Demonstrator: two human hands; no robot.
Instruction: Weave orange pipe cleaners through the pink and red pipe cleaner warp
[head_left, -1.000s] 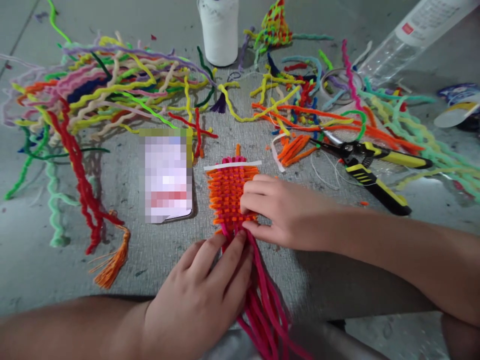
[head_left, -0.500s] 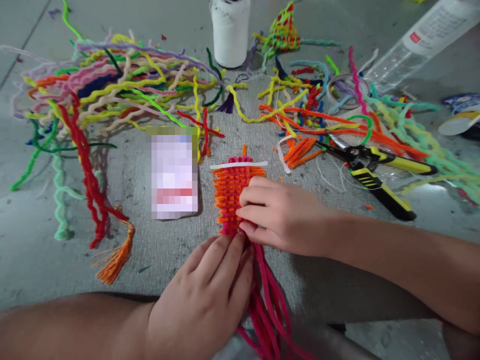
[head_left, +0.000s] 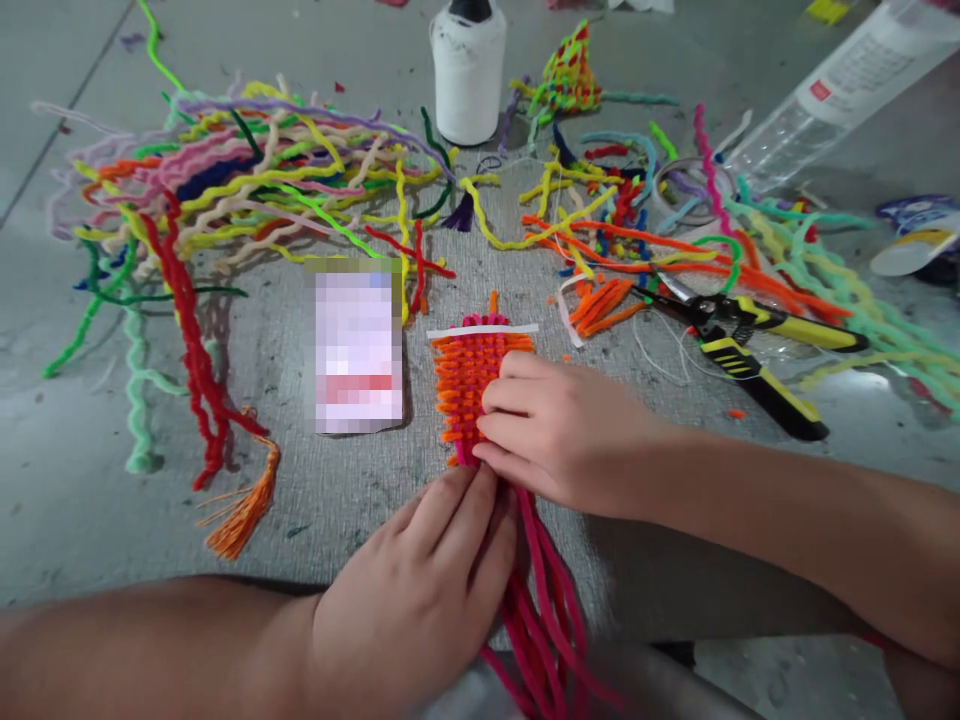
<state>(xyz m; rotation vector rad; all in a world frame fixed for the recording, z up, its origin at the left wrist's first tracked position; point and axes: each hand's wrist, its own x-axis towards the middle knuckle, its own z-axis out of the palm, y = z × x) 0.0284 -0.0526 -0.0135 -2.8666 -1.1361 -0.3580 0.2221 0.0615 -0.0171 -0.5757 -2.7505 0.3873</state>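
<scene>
A woven strip of orange and magenta pipe cleaners (head_left: pixel 466 385) lies upright on the grey cloth-like surface, with a white strip (head_left: pixel 484 331) across its top. My right hand (head_left: pixel 551 425) is closed on the strip's right side, fingers bent over the weave. Just below, my left hand (head_left: pixel 427 575) is closed around the strip's lower end, its fingertips close to those of my right hand. What the fingertips pinch exactly is hidden. Long loose magenta pipe cleaners (head_left: pixel 541 610) trail from beneath my left hand toward my lap.
A blurred-out phone-like rectangle (head_left: pixel 358 350) lies left of the weave, an orange tassel (head_left: pixel 246 515) further left. Black-and-yellow pliers (head_left: pixel 742 325) rest on the right. Behind are a heap of coloured pipe cleaners (head_left: pixel 247 190), a white thread spool (head_left: pixel 469 85) and a clear bottle (head_left: pixel 840 95).
The whole scene has shifted slightly with the camera. Both hands stay on the woven strip, and their fingers have moved only a little.
</scene>
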